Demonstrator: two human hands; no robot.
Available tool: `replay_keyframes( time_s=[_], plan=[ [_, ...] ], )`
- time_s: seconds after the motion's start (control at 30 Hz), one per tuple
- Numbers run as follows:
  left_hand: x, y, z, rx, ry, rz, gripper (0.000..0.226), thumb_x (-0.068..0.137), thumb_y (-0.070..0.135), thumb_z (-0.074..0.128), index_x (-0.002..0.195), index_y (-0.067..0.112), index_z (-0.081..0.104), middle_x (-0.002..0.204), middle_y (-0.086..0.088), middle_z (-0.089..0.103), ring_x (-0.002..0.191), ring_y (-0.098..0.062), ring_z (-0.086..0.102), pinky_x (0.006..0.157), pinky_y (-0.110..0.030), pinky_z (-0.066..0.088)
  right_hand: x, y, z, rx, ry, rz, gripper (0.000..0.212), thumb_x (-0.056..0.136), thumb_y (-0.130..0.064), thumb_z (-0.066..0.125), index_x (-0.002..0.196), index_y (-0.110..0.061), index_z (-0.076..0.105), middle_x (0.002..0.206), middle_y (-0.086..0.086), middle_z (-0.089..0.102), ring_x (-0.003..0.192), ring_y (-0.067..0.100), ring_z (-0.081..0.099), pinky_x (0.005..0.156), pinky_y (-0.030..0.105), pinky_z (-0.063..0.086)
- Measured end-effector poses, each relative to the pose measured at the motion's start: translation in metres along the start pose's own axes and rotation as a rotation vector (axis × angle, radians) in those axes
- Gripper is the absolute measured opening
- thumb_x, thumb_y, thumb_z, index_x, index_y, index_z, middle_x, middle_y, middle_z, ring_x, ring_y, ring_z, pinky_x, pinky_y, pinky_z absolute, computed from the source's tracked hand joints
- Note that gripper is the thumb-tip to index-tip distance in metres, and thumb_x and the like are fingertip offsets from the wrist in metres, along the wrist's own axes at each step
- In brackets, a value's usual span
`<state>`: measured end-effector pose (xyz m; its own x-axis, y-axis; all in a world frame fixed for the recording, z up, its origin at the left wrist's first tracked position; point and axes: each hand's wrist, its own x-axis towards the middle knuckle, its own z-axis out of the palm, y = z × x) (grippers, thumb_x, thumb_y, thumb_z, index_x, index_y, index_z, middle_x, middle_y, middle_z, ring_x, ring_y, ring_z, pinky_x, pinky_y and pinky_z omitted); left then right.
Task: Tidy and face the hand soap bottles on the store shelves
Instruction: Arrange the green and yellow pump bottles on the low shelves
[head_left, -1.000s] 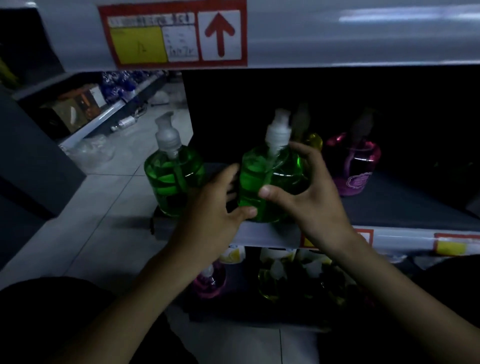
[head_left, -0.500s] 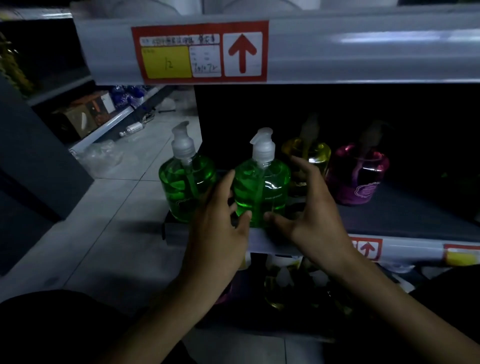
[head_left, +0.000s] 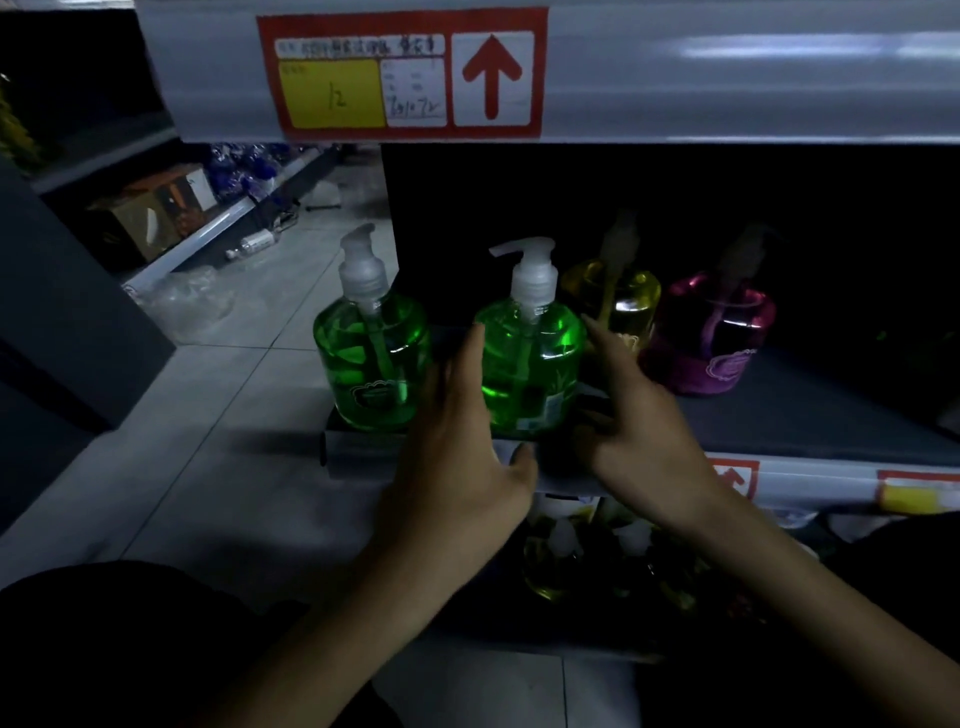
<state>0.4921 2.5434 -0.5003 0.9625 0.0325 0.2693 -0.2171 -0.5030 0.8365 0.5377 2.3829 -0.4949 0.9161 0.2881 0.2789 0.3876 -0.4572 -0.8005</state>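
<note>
The second green soap bottle (head_left: 527, 364) stands upright at the front edge of the shelf (head_left: 810, 415), its white pump spout now pointing left; a second ago it was tilted and held in both hands. The left hand (head_left: 457, 467) has loosened, fingers spread along the bottle's left side, thumb down by the shelf lip. The right hand (head_left: 636, 421) is open too, fingertips just touching the bottle's right side. Another green bottle (head_left: 371, 358) stands just beside on the left; a yellow bottle (head_left: 621, 301) and a pink bottle (head_left: 719, 338) stand to the right, further back.
</note>
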Motion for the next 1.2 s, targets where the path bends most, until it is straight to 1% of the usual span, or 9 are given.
replay_keyframes(
  time_s=[0.13, 0.23, 0.33, 0.43, 0.63, 0.83, 0.93, 1.0, 1.2],
  plan=[
    [0.012, 0.0, -0.01, -0.119, -0.144, -0.04, 0.105, 0.083, 0.0, 0.064, 0.147, 0.049, -0.004, 0.157, 0.014, 0.017, 0.105, 0.028, 0.038, 0.088, -0.031, 0.052, -0.001, 0.002, -0.009, 0.193, 0.226, 0.035, 0.054, 0.08, 0.006, 0.057, 0.123, -0.024, 0.049, 0.093, -0.007, 0.068, 0.091, 0.006, 0.066, 0.079, 0.029, 0.055],
    [0.012, 0.006, -0.011, -0.04, -0.125, -0.039, 0.094, 0.086, 0.0, 0.06, 0.149, 0.044, 0.006, 0.145, 0.017, 0.031, 0.096, 0.015, 0.051, 0.088, -0.026, 0.05, 0.002, -0.005, -0.005, 0.043, 0.133, -0.042, 0.065, 0.08, -0.004, 0.067, 0.134, -0.026, 0.039, 0.11, -0.026, 0.056, 0.104, -0.01, 0.057, 0.082, 0.018, 0.052],
    [0.011, 0.022, -0.035, 0.262, 0.206, 0.188, 0.048, 0.087, 0.004, 0.058, 0.129, 0.026, 0.055, 0.116, 0.008, 0.058, 0.096, -0.003, 0.06, 0.079, -0.009, 0.048, 0.003, -0.005, 0.0, -0.033, -0.011, -0.1, 0.09, 0.078, -0.007, 0.072, 0.147, -0.034, 0.021, 0.124, -0.035, 0.042, 0.114, -0.02, 0.043, 0.093, 0.018, 0.05],
    [0.02, 0.018, -0.088, 0.249, 0.565, 0.286, 0.024, 0.083, 0.01, 0.06, 0.104, 0.022, 0.061, 0.105, 0.0, 0.063, 0.09, -0.009, 0.06, 0.073, -0.017, 0.051, 0.008, -0.003, 0.0, -0.143, -0.005, -0.107, 0.1, 0.076, -0.014, 0.079, 0.146, -0.046, 0.016, 0.138, -0.009, 0.039, 0.111, 0.005, 0.051, 0.088, 0.027, 0.053],
    [0.033, -0.021, -0.116, 0.028, 0.034, -0.127, 0.07, 0.065, 0.05, 0.077, 0.126, 0.041, 0.046, 0.122, 0.011, 0.059, 0.111, -0.006, 0.057, 0.095, -0.039, 0.05, 0.035, -0.015, 0.027, -0.22, 0.07, -0.151, 0.092, 0.066, -0.024, 0.087, 0.138, -0.022, 0.029, 0.136, 0.003, 0.042, 0.118, 0.011, 0.044, 0.09, 0.017, 0.037],
    [0.043, -0.026, -0.113, 0.142, 0.058, -0.051, 0.065, 0.065, 0.039, 0.083, 0.119, 0.036, 0.046, 0.103, 0.019, 0.059, 0.094, 0.003, 0.059, 0.077, -0.017, 0.048, 0.081, -0.026, 0.051, -0.1, 0.007, 0.035, 0.061, 0.063, -0.016, 0.089, 0.105, -0.012, 0.045, 0.108, -0.004, 0.062, 0.097, 0.01, 0.06, 0.081, 0.026, 0.052],
    [0.047, -0.031, -0.117, 0.141, 0.045, -0.048, 0.072, 0.059, 0.045, 0.084, 0.12, 0.038, 0.047, 0.11, 0.016, 0.061, 0.099, -0.005, 0.06, 0.084, -0.028, 0.052, 0.105, -0.025, 0.05, -0.114, -0.217, 0.031, 0.029, 0.07, -0.006, 0.083, 0.095, -0.01, 0.069, 0.096, 0.003, 0.072, 0.091, 0.015, 0.068, 0.084, 0.036, 0.057],
    [0.05, -0.033, -0.119, 0.137, 0.021, -0.043, 0.074, 0.055, 0.05, 0.084, 0.119, 0.041, 0.047, 0.115, 0.015, 0.06, 0.103, -0.006, 0.06, 0.089, -0.034, 0.052, 0.112, -0.026, 0.044, -0.121, -0.317, 0.072, 0.016, 0.079, -0.002, 0.074, 0.088, -0.013, 0.067, 0.089, 0.001, 0.069, 0.083, 0.013, 0.064, 0.072, 0.021, 0.055],
    [0.053, -0.036, -0.122, 0.118, -0.019, -0.038, 0.073, 0.05, 0.054, 0.081, 0.115, 0.045, 0.049, 0.115, 0.016, 0.062, 0.104, -0.004, 0.06, 0.092, -0.037, 0.052, 0.118, -0.024, 0.046, 0.037, -0.335, 0.234, 0.035, 0.069, 0.005, 0.078, 0.096, -0.014, 0.067, 0.092, -0.002, 0.069, 0.086, 0.014, 0.064, 0.073, 0.019, 0.053]
  ],
)
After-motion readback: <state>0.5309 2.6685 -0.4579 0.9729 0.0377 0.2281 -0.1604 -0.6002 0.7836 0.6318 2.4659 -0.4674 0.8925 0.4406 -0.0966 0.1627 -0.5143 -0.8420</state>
